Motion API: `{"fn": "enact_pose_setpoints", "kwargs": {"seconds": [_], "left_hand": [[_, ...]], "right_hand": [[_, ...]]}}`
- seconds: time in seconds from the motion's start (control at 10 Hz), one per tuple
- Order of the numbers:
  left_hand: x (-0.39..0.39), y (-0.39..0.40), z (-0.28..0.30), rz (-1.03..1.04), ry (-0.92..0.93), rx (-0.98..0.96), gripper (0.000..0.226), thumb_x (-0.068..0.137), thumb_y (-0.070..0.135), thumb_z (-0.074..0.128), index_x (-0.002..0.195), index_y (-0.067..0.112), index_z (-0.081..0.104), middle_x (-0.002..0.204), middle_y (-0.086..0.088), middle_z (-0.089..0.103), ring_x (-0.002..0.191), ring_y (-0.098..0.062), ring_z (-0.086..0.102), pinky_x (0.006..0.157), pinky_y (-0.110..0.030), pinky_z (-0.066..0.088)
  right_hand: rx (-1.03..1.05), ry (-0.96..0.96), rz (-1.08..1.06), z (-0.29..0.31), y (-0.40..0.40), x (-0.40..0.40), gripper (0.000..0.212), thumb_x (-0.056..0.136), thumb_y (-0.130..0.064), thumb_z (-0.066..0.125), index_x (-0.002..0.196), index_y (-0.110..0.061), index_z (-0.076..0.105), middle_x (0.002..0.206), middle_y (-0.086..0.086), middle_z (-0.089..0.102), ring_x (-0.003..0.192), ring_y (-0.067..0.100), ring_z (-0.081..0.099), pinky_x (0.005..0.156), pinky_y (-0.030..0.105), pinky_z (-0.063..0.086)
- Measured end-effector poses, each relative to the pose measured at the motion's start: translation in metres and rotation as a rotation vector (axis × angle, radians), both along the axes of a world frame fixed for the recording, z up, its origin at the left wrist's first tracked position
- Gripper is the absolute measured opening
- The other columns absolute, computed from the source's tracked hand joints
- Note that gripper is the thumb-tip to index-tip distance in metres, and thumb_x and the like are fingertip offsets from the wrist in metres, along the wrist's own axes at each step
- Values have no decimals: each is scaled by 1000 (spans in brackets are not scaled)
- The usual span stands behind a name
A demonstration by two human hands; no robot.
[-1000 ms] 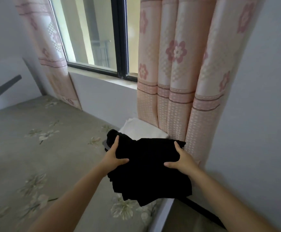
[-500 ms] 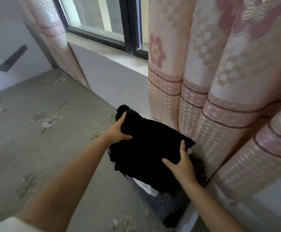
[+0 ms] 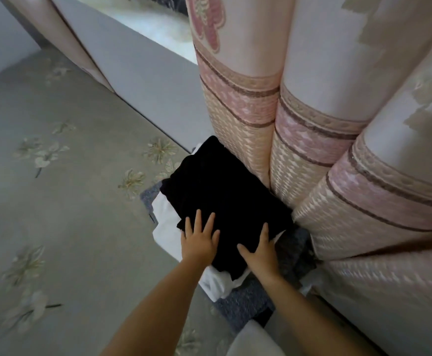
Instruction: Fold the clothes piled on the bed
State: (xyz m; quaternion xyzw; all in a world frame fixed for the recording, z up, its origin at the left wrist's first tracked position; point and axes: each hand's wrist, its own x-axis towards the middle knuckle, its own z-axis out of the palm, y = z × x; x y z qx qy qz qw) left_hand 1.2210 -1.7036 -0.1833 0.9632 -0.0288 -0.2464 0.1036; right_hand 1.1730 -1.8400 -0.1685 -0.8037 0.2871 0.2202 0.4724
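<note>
A folded black garment [image 3: 222,191] lies on top of a stack at the bed's corner, against the curtain. Under it show a white folded garment [image 3: 166,227] and a blue-grey one [image 3: 245,301]. My left hand [image 3: 199,240] lies flat on the black garment's near left edge, fingers straight and spread. My right hand [image 3: 261,250] presses flat on its near right part, fingers straight. Neither hand grips anything.
The grey floral bedsheet [image 3: 55,201] stretches to the left and front. A pink patterned curtain [image 3: 312,124] hangs in thick folds right behind the stack. A grey wall panel [image 3: 145,78] under the window sill runs along the bed's far side.
The black garment, carried between both hands before, has come down onto the stack by the curtain. Both hands have let go of its sides and lie flat on top. My view has tilted down.
</note>
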Motion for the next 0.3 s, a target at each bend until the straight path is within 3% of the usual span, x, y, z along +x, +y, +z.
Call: {"fn": "enact_pose_setpoints", "kwargs": {"seconds": [0.1,0.2,0.3], "left_hand": [[-6,2,4,1,19,14,53,99,43,20,146,32,-1,155,-1,-11,142,-30,-8,114,-41,8],[-14,11,11,-29,34,34,52,99,44,19,146,34,-1,156,0,-10,142,-28,-8,114,-43,6],[-21,24,23,-55,-22,74,51,99,44,18,146,34,2,156,0,-6,142,-26,-9,113,-45,4]], "right_hand": [[-180,97,127,4,-2,-1,86,89,-45,51,147,-21,-7,152,17,12,129,32,39,99,40,37],[-463,184,267,16,1,-4,79,90,-53,42,147,-23,-3,152,23,-7,140,38,10,111,53,10],[-601,50,367,29,8,-2,72,92,-49,40,148,-20,5,152,21,-13,141,37,-7,111,54,0]]}}
